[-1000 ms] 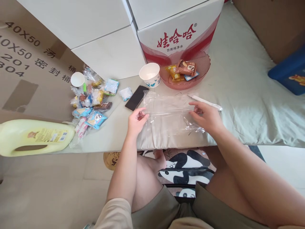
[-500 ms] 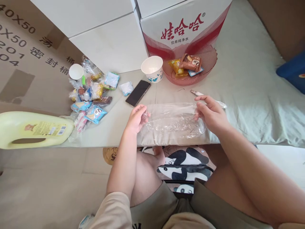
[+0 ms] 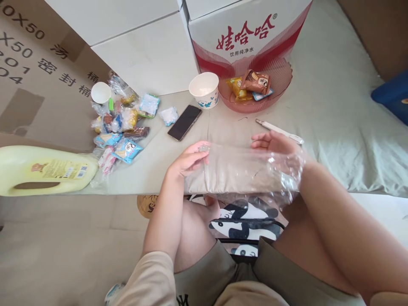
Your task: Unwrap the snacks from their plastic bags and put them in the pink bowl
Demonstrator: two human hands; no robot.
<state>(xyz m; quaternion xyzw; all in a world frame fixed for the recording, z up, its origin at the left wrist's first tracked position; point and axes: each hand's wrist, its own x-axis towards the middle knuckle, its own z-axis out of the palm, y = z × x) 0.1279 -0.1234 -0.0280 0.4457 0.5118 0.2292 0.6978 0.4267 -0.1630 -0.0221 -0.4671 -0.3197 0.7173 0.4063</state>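
Observation:
A clear plastic bag (image 3: 236,170) is stretched between my two hands, its lower right part hanging past the front edge of the surface. My left hand (image 3: 193,158) pinches the bag's left end between thumb and fingers. At the other end, my right hand (image 3: 276,144) has its fingers stretched out toward the left. The film lies over its lower palm and wrist; whether the hand is inside the bag or behind it I cannot tell. Just beyond the right hand lies a slim white pen-like tool (image 3: 280,131) with a brown tip.
Behind the bag are a dark phone (image 3: 185,122), a white paper cup (image 3: 204,91) and a pink ribbed bowl (image 3: 277,91) holding wrapped snacks. Several packaged snacks (image 3: 127,151) are heaped at left beside a pale yellow jug (image 3: 70,180). Large boxes (image 3: 143,55) stand along the back.
The bag's right end has shifted right and down over my right wrist. My right hand has gone from gripping the film to stretched fingers; the left has moved slightly right.

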